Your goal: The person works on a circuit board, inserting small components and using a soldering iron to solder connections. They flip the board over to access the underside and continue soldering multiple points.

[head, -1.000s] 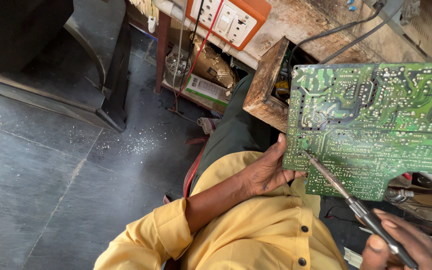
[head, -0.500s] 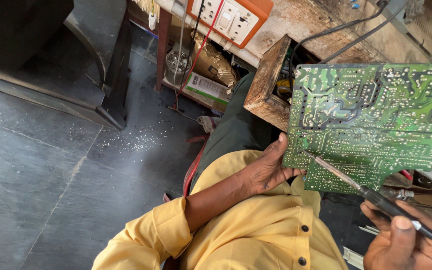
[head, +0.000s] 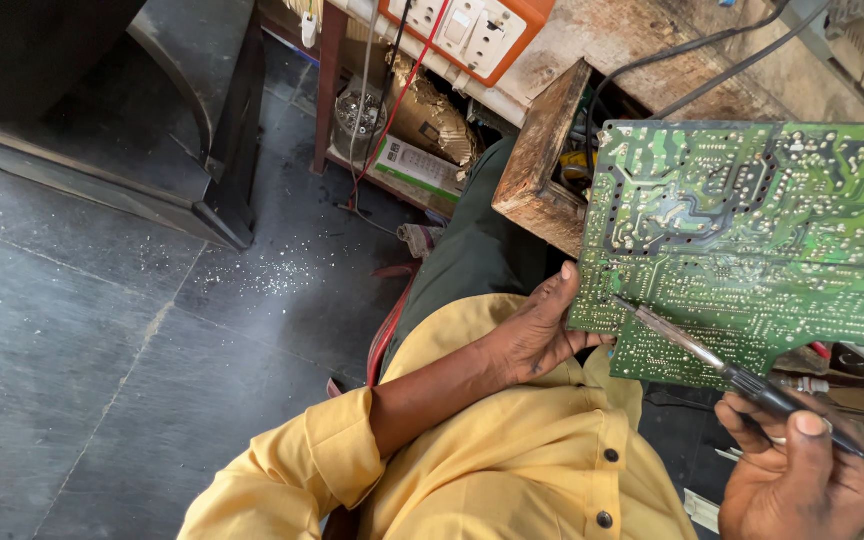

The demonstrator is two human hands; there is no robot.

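Note:
A large green circuit board (head: 752, 240) is held up with its solder side facing me. My left hand (head: 537, 330) grips its lower left edge, thumb on the face. My right hand (head: 802, 475), at the lower right, is closed around the dark handle of a soldering iron (head: 742, 375). The iron's thin metal shaft slants up and left, and its tip rests on the board's lower left area, close to my left thumb. I wear a yellow shirt with rolled sleeves.
An open wooden box (head: 542, 165) with wires sits behind the board. An orange and white socket panel (head: 467, 30) hangs on the bench edge above. Under the bench are a gold-wrapped object (head: 427, 115) and a carton (head: 417, 165). Dark stone floor (head: 102, 350) lies left, beside a black stand (head: 222, 150).
My right hand has slid down and right along the iron. The iron's tip has shifted slightly left on the board. The board and left hand stay about where they were.

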